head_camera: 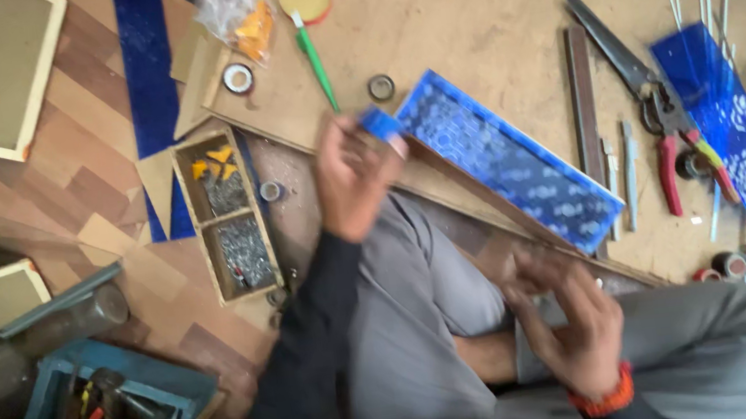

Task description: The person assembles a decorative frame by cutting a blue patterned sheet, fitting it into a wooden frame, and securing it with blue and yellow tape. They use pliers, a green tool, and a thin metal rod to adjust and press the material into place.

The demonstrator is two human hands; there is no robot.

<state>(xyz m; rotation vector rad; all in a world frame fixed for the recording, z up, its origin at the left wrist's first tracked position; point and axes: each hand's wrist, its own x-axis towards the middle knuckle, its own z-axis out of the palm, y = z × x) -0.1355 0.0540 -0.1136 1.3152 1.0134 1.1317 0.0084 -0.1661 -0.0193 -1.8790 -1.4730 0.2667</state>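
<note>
My left hand [352, 177] is raised above my lap with its fingers closed on a small blue piece [379, 124]. That piece hovers by the near-left end of a long blue patterned strip [510, 159] lying on the brown board [472, 11]. My right hand [565, 320], blurred, hangs low over my grey trouser leg with fingers curled; I cannot tell if anything is in it. An orange band sits on that wrist.
A small wooden box [226, 217] of nails and yellow bits stands left of my knee. A hand saw [612, 46], red-handled pliers [677, 151], a blue patterned sheet [733, 122], tape rolls [237, 78], a green pen [316, 61] and a blue tool crate [88, 415] lie around.
</note>
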